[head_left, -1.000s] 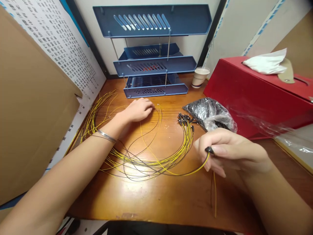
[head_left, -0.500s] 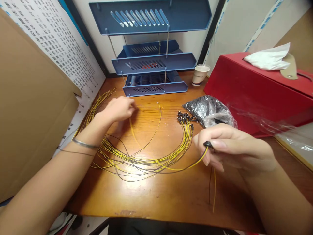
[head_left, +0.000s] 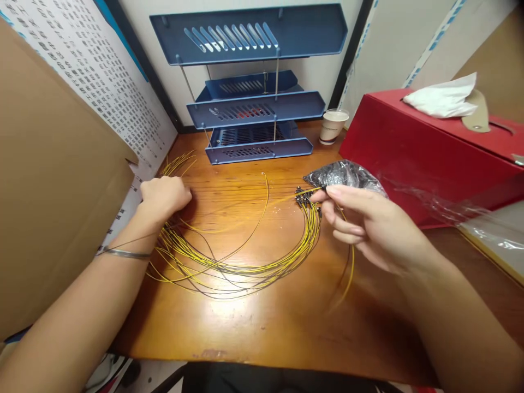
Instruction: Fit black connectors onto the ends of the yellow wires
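My right hand [head_left: 360,221] pinches a small black part with a yellow-and-black wire [head_left: 303,192] between thumb and forefinger, above the wire bundle. Loose wire ends hang below that hand, blurred. The wire runs left, smeared by motion, toward my left hand [head_left: 166,196]. That hand is closed in a fist at the left end of the bundle, its fingertips mostly hidden. A curved bundle of yellow and black wires [head_left: 254,270] lies on the table between both hands. Small black connectors [head_left: 303,197] cluster at its right end.
A clear plastic bag of black parts [head_left: 344,173] lies behind my right hand. A blue tiered tray rack [head_left: 254,153] and a paper cup [head_left: 333,126] stand at the back. A red box with tissue [head_left: 429,153] stands right, cardboard [head_left: 61,191] left. The wooden table [head_left: 254,333] ends near me.
My left hand has moved left and slightly toward me. My right hand has risen a little with the wire, which now stretches across above the bundle.
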Action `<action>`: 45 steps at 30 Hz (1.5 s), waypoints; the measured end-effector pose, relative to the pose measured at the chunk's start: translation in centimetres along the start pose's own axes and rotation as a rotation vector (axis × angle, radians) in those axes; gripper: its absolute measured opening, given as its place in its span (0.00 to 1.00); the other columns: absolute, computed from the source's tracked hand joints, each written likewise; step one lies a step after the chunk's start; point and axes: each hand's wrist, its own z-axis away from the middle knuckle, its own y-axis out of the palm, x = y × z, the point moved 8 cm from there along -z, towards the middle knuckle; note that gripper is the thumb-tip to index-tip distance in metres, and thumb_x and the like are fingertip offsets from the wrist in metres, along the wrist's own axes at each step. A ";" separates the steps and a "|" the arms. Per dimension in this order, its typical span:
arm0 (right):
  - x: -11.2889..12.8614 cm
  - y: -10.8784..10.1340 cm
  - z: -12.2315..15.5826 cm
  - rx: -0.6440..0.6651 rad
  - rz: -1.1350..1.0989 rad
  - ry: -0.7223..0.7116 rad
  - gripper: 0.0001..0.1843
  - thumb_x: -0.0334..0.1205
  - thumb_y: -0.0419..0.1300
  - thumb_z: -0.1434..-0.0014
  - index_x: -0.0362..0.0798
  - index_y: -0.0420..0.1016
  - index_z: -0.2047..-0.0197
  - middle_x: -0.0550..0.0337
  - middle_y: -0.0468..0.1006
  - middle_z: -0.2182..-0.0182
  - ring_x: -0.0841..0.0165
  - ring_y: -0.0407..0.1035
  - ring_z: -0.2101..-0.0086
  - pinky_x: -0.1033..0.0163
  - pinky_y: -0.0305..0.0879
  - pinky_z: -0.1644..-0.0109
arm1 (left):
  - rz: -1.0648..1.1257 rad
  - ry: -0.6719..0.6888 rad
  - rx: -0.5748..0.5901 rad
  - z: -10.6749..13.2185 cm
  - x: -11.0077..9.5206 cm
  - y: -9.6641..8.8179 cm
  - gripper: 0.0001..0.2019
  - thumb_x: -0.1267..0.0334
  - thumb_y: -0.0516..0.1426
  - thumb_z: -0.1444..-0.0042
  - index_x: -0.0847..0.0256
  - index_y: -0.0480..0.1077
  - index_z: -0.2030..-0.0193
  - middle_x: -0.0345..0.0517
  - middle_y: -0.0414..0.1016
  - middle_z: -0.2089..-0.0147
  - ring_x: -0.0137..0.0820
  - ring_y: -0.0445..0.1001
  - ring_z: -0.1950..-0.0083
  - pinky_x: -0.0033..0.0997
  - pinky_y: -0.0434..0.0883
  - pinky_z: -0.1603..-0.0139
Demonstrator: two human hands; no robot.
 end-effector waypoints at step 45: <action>-5.6 2.7 -0.9 0.067 0.018 0.216 0.16 0.47 0.67 0.44 0.46 0.66 0.68 0.68 0.68 0.78 0.82 0.41 0.85 0.72 0.34 0.84 | 1.544 0.655 -0.124 12.6 -17.6 -1.2 0.17 0.58 0.55 0.34 0.61 0.70 0.73 0.39 0.70 0.75 0.25 0.68 0.74 0.27 0.65 0.70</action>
